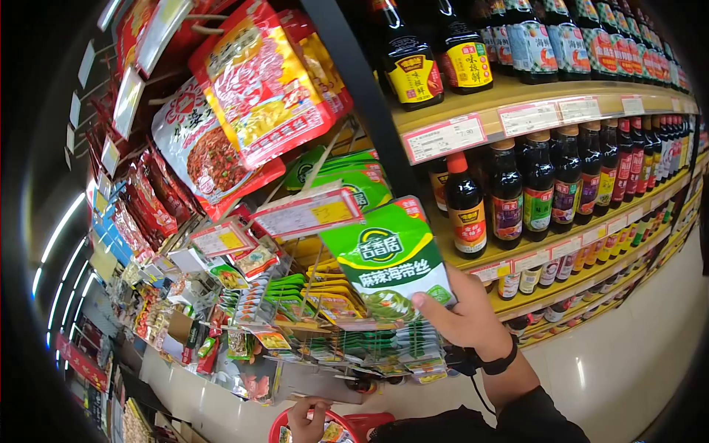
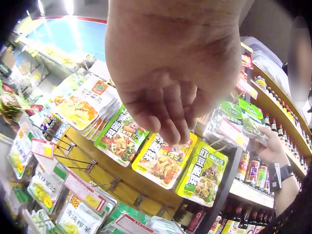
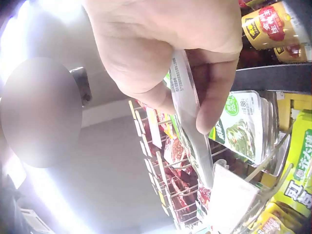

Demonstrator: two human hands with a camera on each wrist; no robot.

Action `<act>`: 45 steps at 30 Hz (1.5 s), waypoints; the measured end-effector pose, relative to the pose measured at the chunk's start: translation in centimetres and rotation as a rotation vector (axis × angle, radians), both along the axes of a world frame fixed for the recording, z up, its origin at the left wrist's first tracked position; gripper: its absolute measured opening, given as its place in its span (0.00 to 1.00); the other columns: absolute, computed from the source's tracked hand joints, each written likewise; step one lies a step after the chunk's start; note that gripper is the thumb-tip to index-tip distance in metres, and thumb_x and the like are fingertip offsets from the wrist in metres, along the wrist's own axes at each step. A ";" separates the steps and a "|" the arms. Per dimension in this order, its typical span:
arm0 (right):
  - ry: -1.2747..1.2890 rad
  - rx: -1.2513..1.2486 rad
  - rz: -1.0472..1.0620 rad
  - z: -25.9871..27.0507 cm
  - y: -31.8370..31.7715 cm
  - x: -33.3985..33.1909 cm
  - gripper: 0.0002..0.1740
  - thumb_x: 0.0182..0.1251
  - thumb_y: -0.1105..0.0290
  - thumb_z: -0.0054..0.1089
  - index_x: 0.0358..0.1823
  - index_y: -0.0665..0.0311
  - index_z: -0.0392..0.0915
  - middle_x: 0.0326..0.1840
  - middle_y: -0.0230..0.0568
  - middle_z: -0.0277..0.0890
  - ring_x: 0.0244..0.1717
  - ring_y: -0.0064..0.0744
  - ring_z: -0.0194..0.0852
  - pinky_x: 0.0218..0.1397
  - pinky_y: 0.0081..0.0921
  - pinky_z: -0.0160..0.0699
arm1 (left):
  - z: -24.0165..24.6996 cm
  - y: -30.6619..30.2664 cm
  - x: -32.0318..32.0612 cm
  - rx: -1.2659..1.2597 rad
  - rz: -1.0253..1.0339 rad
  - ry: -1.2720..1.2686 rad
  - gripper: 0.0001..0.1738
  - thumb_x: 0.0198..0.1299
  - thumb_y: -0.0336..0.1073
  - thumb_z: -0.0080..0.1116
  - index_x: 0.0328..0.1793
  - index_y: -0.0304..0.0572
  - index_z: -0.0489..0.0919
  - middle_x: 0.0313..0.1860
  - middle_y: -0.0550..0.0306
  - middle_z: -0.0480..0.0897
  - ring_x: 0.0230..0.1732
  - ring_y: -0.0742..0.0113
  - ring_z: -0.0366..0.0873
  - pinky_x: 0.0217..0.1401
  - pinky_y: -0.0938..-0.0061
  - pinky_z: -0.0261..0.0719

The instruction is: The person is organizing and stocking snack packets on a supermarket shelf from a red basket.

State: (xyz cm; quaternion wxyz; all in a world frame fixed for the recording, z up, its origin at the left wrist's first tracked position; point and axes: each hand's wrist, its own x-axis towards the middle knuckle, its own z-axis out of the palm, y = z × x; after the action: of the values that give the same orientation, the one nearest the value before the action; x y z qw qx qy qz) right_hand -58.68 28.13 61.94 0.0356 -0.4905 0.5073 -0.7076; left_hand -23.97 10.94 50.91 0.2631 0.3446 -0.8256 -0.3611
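Note:
My right hand point(image 1: 469, 314) pinches a green-and-white packet of shredded kelp point(image 1: 388, 258) by its lower right edge, thumb across the front. The right wrist view shows this packet point(image 3: 191, 117) edge-on between thumb and fingers. Beside it, more green packets point(image 1: 358, 177) hang on a rack hook behind a price tag point(image 1: 310, 213). Low in the head view, my left hand point(image 1: 306, 421) is over a red basket point(image 1: 362, 422) with packets inside. Its fingers point(image 2: 170, 114) hang loosely curled in the left wrist view, with nothing seen in them.
Red-and-yellow seasoning pouches point(image 1: 262, 85) hang above on wire hooks. Rows of small packets point(image 1: 332, 292) fill the rack below. A dark post point(image 1: 362, 66) separates the rack from shelves of sauce bottles point(image 1: 509, 196) on the right. Pale tiled floor point(image 1: 583, 369) lies below.

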 end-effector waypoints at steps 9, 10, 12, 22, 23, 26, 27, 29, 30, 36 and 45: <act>0.037 -0.028 0.083 0.4 -0.3 -1.8 0.24 0.69 0.68 0.58 0.64 0.69 0.67 0.42 0.56 0.81 0.40 0.50 0.85 0.44 0.35 0.80 | 1.0 3.0 -3.7 -0.056 -0.057 -0.047 0.06 0.66 0.29 0.55 0.42 0.33 0.81 0.36 0.54 0.83 0.38 0.66 0.79 0.43 0.73 0.77; 0.058 -0.051 0.089 0.2 -0.5 -2.0 0.24 0.70 0.68 0.57 0.64 0.70 0.67 0.41 0.57 0.81 0.39 0.51 0.84 0.42 0.36 0.80 | 0.9 3.2 -4.1 -0.037 -0.069 -0.037 0.06 0.66 0.28 0.55 0.42 0.33 0.81 0.36 0.54 0.83 0.38 0.66 0.79 0.43 0.72 0.77; 0.066 -0.054 0.177 0.9 0.0 -2.2 0.25 0.71 0.68 0.56 0.64 0.73 0.66 0.41 0.60 0.80 0.37 0.53 0.84 0.40 0.38 0.79 | 1.5 4.0 -5.0 -0.041 -0.091 -0.057 0.06 0.66 0.28 0.54 0.43 0.33 0.80 0.37 0.53 0.82 0.40 0.66 0.78 0.45 0.71 0.77; 0.154 -0.117 0.160 1.9 -2.2 -3.1 0.26 0.68 0.71 0.56 0.66 0.70 0.64 0.37 0.63 0.79 0.33 0.57 0.81 0.37 0.40 0.77 | 0.3 5.3 -6.3 -0.097 -0.151 -0.070 0.08 0.66 0.31 0.56 0.46 0.32 0.81 0.35 0.51 0.83 0.35 0.65 0.78 0.39 0.71 0.76; 0.101 -0.128 0.152 2.3 -1.8 -2.8 0.24 0.68 0.71 0.56 0.64 0.69 0.65 0.37 0.62 0.79 0.32 0.57 0.81 0.36 0.40 0.77 | 0.3 5.5 -6.2 -0.108 -0.140 -0.093 0.08 0.66 0.31 0.57 0.46 0.32 0.81 0.35 0.51 0.84 0.35 0.65 0.79 0.39 0.71 0.77; 0.118 -0.142 0.149 1.7 -2.2 -2.5 0.24 0.69 0.70 0.56 0.64 0.69 0.66 0.44 0.62 0.79 0.43 0.59 0.82 0.45 0.39 0.79 | -0.1 5.6 -6.4 -0.146 -0.099 -0.070 0.09 0.65 0.31 0.59 0.46 0.33 0.82 0.37 0.50 0.85 0.36 0.64 0.81 0.40 0.72 0.78; 0.101 -0.085 0.190 1.9 -1.7 -2.4 0.25 0.69 0.69 0.56 0.65 0.70 0.65 0.46 0.63 0.79 0.48 0.60 0.80 0.49 0.39 0.79 | -0.2 5.4 -6.2 -0.139 -0.083 -0.121 0.09 0.65 0.31 0.59 0.46 0.33 0.82 0.37 0.50 0.85 0.37 0.64 0.82 0.41 0.71 0.79; 0.108 -0.049 0.190 1.7 -1.3 -2.2 0.27 0.69 0.69 0.57 0.67 0.72 0.64 0.47 0.63 0.79 0.48 0.59 0.81 0.49 0.39 0.78 | -0.7 5.2 -6.0 -0.134 -0.079 -0.151 0.09 0.66 0.32 0.58 0.45 0.33 0.82 0.37 0.51 0.85 0.38 0.64 0.82 0.42 0.70 0.79; 0.112 -0.059 0.179 1.5 -1.2 -2.0 0.28 0.69 0.69 0.57 0.67 0.72 0.63 0.47 0.62 0.79 0.48 0.59 0.81 0.49 0.39 0.78 | -1.1 5.1 -6.0 -0.138 -0.090 -0.134 0.08 0.66 0.32 0.58 0.44 0.33 0.82 0.36 0.51 0.85 0.38 0.64 0.82 0.43 0.70 0.79; 0.021 -0.099 0.129 0.3 -1.3 -1.7 0.27 0.68 0.69 0.57 0.66 0.72 0.64 0.46 0.61 0.80 0.46 0.59 0.81 0.48 0.40 0.78 | -1.9 4.4 -5.7 -0.029 -0.098 -0.098 0.06 0.63 0.26 0.57 0.38 0.30 0.83 0.33 0.51 0.87 0.37 0.67 0.85 0.44 0.73 0.82; 0.019 -0.113 0.165 0.4 -0.8 -1.5 0.28 0.69 0.68 0.54 0.67 0.75 0.62 0.48 0.66 0.78 0.48 0.63 0.79 0.49 0.44 0.77 | -0.7 3.7 -5.7 -0.084 -0.134 -0.259 0.08 0.68 0.31 0.57 0.43 0.33 0.82 0.37 0.53 0.85 0.39 0.65 0.82 0.44 0.71 0.79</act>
State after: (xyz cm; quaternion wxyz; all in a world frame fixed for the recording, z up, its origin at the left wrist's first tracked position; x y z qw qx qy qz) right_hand -60.17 27.29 62.31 0.0614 -0.5385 0.4247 -0.7251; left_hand -29.66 14.66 50.25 0.1438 0.3212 -0.8882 -0.2953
